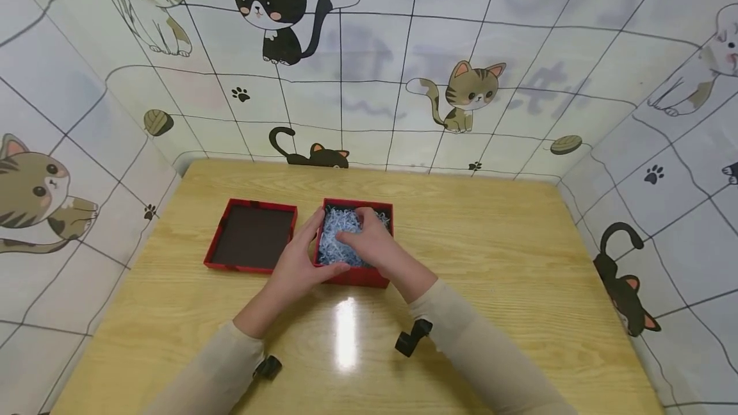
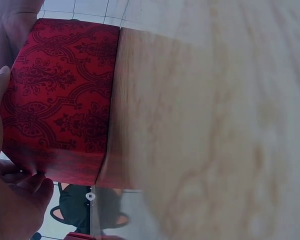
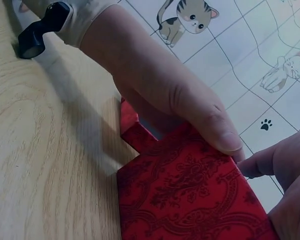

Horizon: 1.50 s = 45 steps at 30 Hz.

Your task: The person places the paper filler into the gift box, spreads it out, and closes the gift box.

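Observation:
An open red box with a dark damask pattern stands on the table, filled with pale blue shredded paper. My left hand grips its near left corner, the fingers along the left side and the thumb across the front rim. In the right wrist view the left thumb lies over the box's top edge. My right hand reaches over the box from the right, thumb and forefinger apart, with bent fingers down at the shredded paper. I cannot tell whether it grasps any; the other fingertips are hidden.
Left of the box lies its red lid, dark inside facing up, close to the left hand. The wooden table meets cat-patterned walls at the back and sides. Black wrist cameras hang from both sleeves.

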Motion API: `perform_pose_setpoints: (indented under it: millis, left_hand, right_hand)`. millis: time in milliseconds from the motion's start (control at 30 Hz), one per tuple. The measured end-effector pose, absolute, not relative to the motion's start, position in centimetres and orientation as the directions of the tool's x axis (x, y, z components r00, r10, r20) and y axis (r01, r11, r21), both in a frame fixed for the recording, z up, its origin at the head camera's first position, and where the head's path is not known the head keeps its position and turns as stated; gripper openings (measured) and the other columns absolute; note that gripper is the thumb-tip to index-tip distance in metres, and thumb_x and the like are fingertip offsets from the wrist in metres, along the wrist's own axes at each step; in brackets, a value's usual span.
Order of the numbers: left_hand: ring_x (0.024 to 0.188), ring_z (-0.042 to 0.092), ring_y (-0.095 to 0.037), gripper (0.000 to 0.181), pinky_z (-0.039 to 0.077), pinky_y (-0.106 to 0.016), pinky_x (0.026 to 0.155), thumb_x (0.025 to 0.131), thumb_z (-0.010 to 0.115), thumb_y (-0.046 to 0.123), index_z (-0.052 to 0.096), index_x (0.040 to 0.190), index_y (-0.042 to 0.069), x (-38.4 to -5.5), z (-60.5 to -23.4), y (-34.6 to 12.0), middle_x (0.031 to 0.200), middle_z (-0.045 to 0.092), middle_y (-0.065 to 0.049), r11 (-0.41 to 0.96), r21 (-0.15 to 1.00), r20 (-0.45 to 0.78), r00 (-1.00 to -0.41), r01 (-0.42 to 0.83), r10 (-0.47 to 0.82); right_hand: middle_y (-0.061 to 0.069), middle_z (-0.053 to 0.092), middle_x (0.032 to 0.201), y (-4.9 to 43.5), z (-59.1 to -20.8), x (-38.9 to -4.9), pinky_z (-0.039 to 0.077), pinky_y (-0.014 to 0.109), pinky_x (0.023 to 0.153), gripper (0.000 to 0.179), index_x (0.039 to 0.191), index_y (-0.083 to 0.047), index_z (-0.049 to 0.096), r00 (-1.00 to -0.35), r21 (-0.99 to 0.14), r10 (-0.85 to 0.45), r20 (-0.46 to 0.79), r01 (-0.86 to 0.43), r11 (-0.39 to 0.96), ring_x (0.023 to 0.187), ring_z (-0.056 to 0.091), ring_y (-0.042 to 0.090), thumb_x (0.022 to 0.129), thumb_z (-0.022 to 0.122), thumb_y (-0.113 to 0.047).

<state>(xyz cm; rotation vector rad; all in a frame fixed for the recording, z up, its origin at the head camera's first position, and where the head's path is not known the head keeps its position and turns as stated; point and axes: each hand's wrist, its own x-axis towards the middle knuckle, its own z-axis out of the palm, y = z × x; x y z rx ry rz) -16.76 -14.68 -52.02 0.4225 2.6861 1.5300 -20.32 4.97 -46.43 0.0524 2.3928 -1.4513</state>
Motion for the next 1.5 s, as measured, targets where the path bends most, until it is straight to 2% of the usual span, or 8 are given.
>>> perform_pose_setpoints:
  millis: [367,633,900,1033,1200,1267,1367,1500]
  left_hand:
    - [0.167,0.025,-0.031,0.117,0.033,-0.064,0.128,0.088,0.096,0.047,0.026,0.178,0.018,-17.0,-52.0,-14.6,0.182,0.027,-0.001,0.477,0.847,0.122,-0.959,0.235,0.254]
    - [0.167,0.025,-0.030,0.117,0.032,-0.062,0.128,0.088,0.096,0.047,0.026,0.178,0.018,-17.0,-51.8,-14.5,0.182,0.026,0.000,0.471,0.854,0.112,-0.961,0.224,0.253]
    - [0.167,0.026,-0.030,0.119,0.034,-0.062,0.128,0.087,0.096,0.051,0.027,0.178,0.018,-16.9,-51.7,-14.2,0.182,0.027,0.001,0.478,0.852,0.104,-0.964,0.214,0.246]
    - [0.166,0.027,-0.031,0.119,0.034,-0.062,0.127,0.087,0.096,0.051,0.027,0.178,0.016,-17.1,-51.6,-14.1,0.182,0.027,-0.001,0.495,0.838,0.117,-0.962,0.228,0.246]
    - [0.165,0.031,-0.034,0.120,0.036,-0.064,0.126,0.087,0.096,0.049,0.026,0.178,0.015,-17.0,-51.6,-14.4,0.181,0.029,-0.004,0.488,0.843,0.111,-0.961,0.227,0.255]
    - [0.162,0.035,-0.038,0.121,0.039,-0.066,0.124,0.087,0.097,0.046,0.024,0.178,0.017,-16.9,-51.4,-14.9,0.181,0.029,-0.006,0.474,0.850,0.111,-0.958,0.230,0.266]
    - [0.159,0.038,-0.041,0.121,0.039,-0.068,0.123,0.086,0.099,0.040,0.022,0.178,0.026,-16.8,-50.7,-16.6,0.180,0.030,-0.004,0.451,0.853,0.140,-0.948,0.263,0.287]
    - [0.155,0.043,-0.042,0.121,0.039,-0.067,0.123,0.082,0.102,0.031,0.026,0.176,0.035,-17.0,-49.5,-20.3,0.175,0.037,-0.002,0.454,0.814,0.252,-0.924,0.362,0.286]
  right_hand:
    - [0.013,0.049,0.168,6.9,-43.8,-19.2,0.045,0.060,0.121,0.073,0.164,-0.014,0.049,-0.939,-0.848,-0.222,-0.262,0.114,0.518,0.151,0.049,0.036,0.102,0.080,-0.036]
    - [0.017,0.050,0.167,9.2,-43.0,-19.0,0.045,0.054,0.122,0.064,0.162,-0.010,0.052,-0.928,-0.932,-0.338,-0.157,0.026,0.362,0.152,0.051,0.040,0.106,0.078,-0.028]
    - [0.021,0.054,0.160,10.6,-44.8,-18.8,0.046,0.047,0.123,0.059,0.159,-0.003,0.052,-0.919,-0.971,-0.395,-0.014,-0.082,0.225,0.150,0.053,0.039,0.109,0.075,-0.023]
    - [0.023,0.055,0.158,10.6,-45.3,-18.5,0.045,0.048,0.123,0.055,0.157,0.001,0.052,-0.919,-0.977,-0.393,0.028,-0.107,0.182,0.149,0.053,0.039,0.109,0.073,-0.017]
    - [0.021,0.057,0.156,9.6,-45.5,-17.8,0.045,0.052,0.123,0.051,0.154,-0.002,0.054,-0.923,-0.972,-0.377,0.075,-0.152,0.178,0.147,0.055,0.039,0.109,0.073,-0.016]
    - [0.019,0.056,0.157,8.7,-45.4,-17.3,0.044,0.053,0.124,0.051,0.155,-0.003,0.053,-0.916,-0.968,-0.384,0.117,-0.191,0.161,0.148,0.054,0.039,0.109,0.073,-0.015]
    - [0.016,0.053,0.161,7.2,-45.2,-16.2,0.042,0.056,0.125,0.054,0.157,-0.006,0.051,-0.898,-0.960,-0.400,0.181,-0.250,0.126,0.150,0.051,0.041,0.109,0.073,-0.016]
    - [0.009,0.048,0.167,4.8,-44.7,-14.8,0.039,0.057,0.126,0.064,0.164,-0.012,0.044,-0.877,-0.959,-0.435,0.203,-0.269,0.094,0.154,0.047,0.036,0.108,0.075,-0.021]
